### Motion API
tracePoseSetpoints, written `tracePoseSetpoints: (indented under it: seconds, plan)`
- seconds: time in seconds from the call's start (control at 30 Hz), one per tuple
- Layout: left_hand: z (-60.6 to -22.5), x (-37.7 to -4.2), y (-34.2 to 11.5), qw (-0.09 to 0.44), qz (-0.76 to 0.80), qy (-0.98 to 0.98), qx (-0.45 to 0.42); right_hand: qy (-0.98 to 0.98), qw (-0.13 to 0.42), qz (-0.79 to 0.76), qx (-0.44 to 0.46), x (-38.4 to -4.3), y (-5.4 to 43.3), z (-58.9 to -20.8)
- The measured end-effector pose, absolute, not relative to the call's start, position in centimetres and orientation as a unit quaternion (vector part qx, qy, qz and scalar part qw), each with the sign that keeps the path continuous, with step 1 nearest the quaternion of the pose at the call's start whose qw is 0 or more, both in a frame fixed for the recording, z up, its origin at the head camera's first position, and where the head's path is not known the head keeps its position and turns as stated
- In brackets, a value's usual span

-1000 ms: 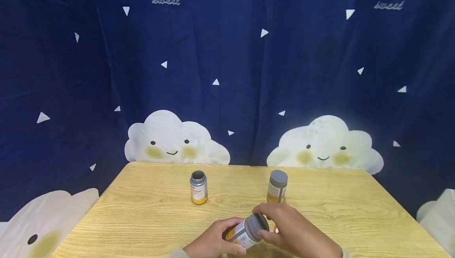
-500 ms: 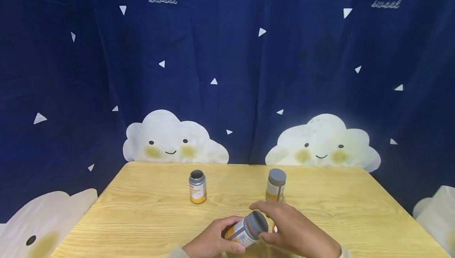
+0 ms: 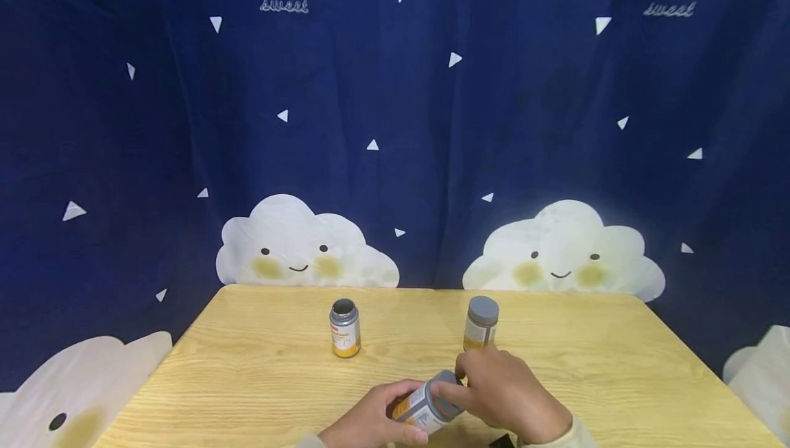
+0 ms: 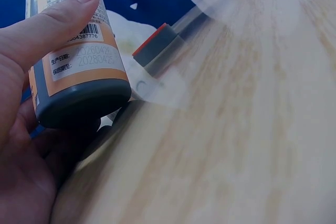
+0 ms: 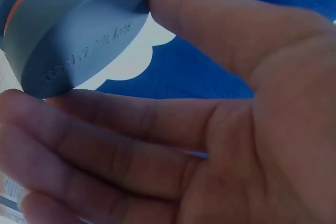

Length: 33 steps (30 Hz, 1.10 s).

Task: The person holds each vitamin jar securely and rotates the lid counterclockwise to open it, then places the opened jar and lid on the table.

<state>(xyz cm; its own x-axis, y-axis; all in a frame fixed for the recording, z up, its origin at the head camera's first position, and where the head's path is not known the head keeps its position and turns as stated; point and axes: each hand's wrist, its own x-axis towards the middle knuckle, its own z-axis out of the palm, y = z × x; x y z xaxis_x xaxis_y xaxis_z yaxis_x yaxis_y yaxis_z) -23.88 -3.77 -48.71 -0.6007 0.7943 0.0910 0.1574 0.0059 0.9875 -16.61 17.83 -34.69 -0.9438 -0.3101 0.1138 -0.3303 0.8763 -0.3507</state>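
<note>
In the head view my left hand grips a white and orange supplement bottle, tilted with its grey lid up and to the right. My right hand pinches that lid between thumb and fingers. Seen from the left wrist, the thumb lies across the label and the bottle's dark base hangs just above the wood. In the right wrist view, embossed characters mark the lid's top, and an orange ring circles its side. The thumb and index fingertips touch opposite edges of the lid.
An uncapped bottle stands at the back left of the wooden table. A similar bottle with its grey lid on stands behind my right hand. A loose grey lid with a red-orange edge lies on the table.
My right hand has turned about the lid, its thumb now across the near left side and knuckles higher. An orange spot beside it is now covered. My left hand and bottle stay nearly still.
</note>
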Motion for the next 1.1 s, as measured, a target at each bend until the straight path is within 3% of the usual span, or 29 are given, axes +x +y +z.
tracePoseSetpoints:
  seconds: [0.2, 0.73, 0.97, 1.1]
  plan:
    - [-48.2, -23.8, -3.8, 0.235, 0.600, 0.661, 0.385, -0.953, 0.070, 0.186, 0.228, -16.9, 18.2, -34.8]
    - [-48.3, -23.5, -4.2, 0.234, 0.611, 0.657, 0.375, -0.914, 0.095, 0.197, 0.343, -17.3, 18.2, -34.6]
    - [-48.7, -23.6, -3.9, 0.227, 0.607, 0.662, 0.377, -0.919, 0.078, 0.188, 0.337, -17.0, 18.6, -35.0]
    - [-49.0, -23.8, -3.6, 0.220, 0.605, 0.663, 0.383, -0.942, 0.076, 0.175, 0.277, -16.8, 18.5, -35.1]
